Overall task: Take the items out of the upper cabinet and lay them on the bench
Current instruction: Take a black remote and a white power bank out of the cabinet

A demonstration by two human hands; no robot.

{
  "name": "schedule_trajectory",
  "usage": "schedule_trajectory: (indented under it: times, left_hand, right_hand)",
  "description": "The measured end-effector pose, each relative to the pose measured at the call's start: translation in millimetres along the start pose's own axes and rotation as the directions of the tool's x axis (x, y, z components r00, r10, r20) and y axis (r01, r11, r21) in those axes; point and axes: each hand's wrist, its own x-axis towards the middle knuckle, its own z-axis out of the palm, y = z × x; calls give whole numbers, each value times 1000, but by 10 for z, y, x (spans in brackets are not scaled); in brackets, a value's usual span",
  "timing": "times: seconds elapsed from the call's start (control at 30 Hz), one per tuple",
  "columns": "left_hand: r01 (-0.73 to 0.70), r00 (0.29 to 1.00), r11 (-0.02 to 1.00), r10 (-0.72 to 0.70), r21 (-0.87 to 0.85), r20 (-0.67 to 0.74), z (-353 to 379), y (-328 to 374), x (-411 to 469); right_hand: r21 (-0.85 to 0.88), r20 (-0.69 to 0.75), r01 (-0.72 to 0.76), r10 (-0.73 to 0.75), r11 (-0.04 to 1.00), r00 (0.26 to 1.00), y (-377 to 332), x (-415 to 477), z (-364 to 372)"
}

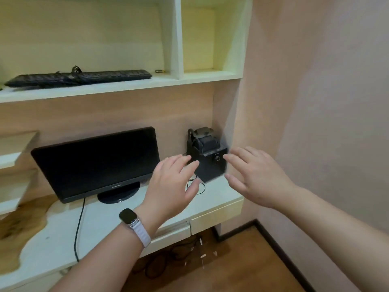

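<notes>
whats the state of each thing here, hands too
keyboard: lying flat on the upper shelf
monitor: upright on the bench, screen dark
black device: standing on the bench, not gripped
drawer: shut
left hand: open, near the black device
right hand: open, near the black device

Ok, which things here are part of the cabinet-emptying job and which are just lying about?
Job: black keyboard and small cylinder in the upper cabinet; black boxy device on the bench, between the open left hand and right hand.
Lying about: monitor, wristwatch, cables on the floor.
</notes>
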Motion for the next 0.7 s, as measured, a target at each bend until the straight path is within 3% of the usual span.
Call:
schedule_trajectory:
  times: [0.33,0.7]
  left_hand:
    - [13,998,1000,-14,-16,-69,266,-621,395]
    - [-30,987,998,40,63,-159,483,-894,1490]
  right_hand:
    - [21,-72,17,-15,1000,997,-13,766,398]
    - [84,-142,9,3,996,990,711,1647,598]
